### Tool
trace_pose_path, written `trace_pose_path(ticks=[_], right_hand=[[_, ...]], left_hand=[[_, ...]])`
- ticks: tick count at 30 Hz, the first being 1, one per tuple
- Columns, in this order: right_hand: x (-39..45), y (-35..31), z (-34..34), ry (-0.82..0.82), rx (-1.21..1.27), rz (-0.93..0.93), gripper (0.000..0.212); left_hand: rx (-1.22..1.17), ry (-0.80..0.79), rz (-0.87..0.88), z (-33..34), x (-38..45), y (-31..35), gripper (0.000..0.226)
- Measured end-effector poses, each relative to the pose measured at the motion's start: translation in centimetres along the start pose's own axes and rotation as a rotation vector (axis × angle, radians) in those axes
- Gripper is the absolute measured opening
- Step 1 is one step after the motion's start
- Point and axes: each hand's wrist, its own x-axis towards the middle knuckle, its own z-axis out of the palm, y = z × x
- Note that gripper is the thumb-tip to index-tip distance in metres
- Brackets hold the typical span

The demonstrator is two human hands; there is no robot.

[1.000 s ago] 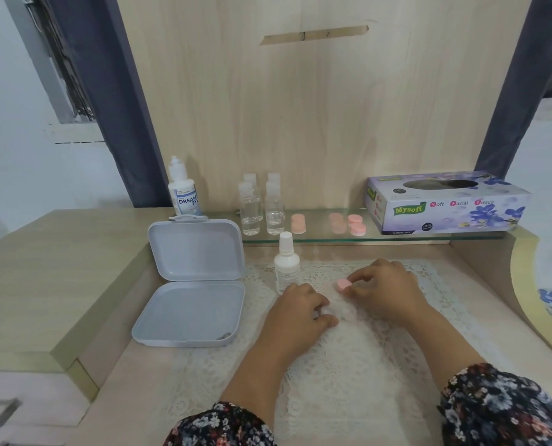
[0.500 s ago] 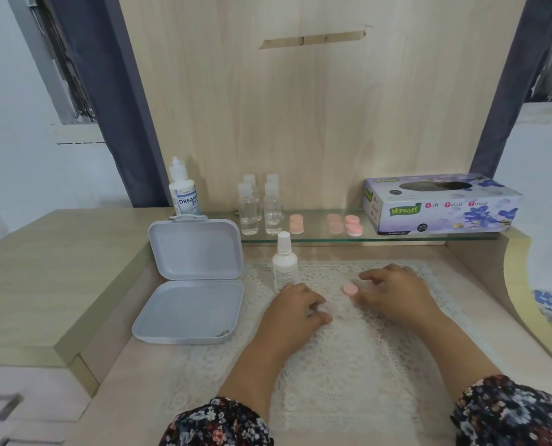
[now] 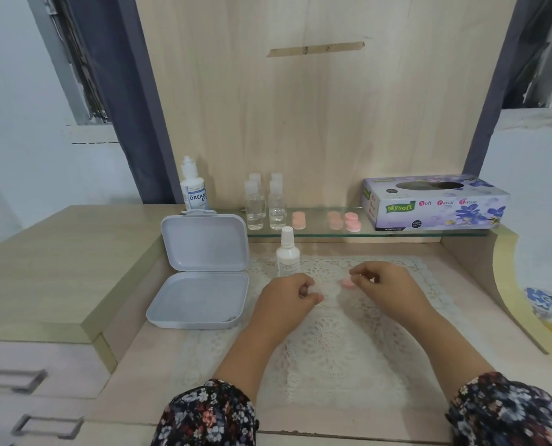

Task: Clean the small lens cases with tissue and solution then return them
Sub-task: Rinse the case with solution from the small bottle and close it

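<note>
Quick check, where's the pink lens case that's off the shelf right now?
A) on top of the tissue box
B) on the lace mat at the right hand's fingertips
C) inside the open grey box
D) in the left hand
B: the pink lens case lies on the lace mat right at the right hand, whose fingertips sit beside it; the open grey box holds no case.

sleeves (image 3: 205,413): dark floral, pink/white/blue | hands (image 3: 287,297): bare, no rings
</note>
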Motion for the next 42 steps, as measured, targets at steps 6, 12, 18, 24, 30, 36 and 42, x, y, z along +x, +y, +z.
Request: trace_pose_path(ticks=[6, 12, 18, 24, 30, 36, 42], right_hand=[[-0.3, -2.8, 1.5, -0.045, 0.022, -0.052, 0.014], [-0.7, -6.3, 3.8, -0.139, 0.000, -0.105, 0.016], [-1.4, -9.0, 5.9, -0.210, -0.020, -0.175, 0.020], [-1.6, -9.9, 7.0, -0.227, -0.018, -0.193, 0.020], [-1.5, -9.8, 7.0, -0.223, -0.029, -0.196, 0.019], [-1.6, -9.5, 6.9, -0.216, -0.024, -0.199, 0.019], [-1.5, -8.5, 6.4, -0.209, -0.010, -0.163, 0.019]], left_hand=[[-0.049, 0.078, -0.047, -3.2, -0.8, -0.4, 0.031], [0.088, 0.204, -0.009, -8.2, -1.3, -2.4, 0.028], [0.337, 0.202, 0.081, -11.7, -1.3, -5.4, 0.031], [0.570, 0.140, 0.252, -12.8, -1.7, -6.9, 0.029], [0.746, 0.094, 0.462, -13.1, -1.3, -7.6, 0.040], [0.751, 0.107, 0.503, -13.0, -1.2, -7.9, 0.040], [0.614, 0.218, 0.303, -12.3, -1.8, -7.5, 0.026]])
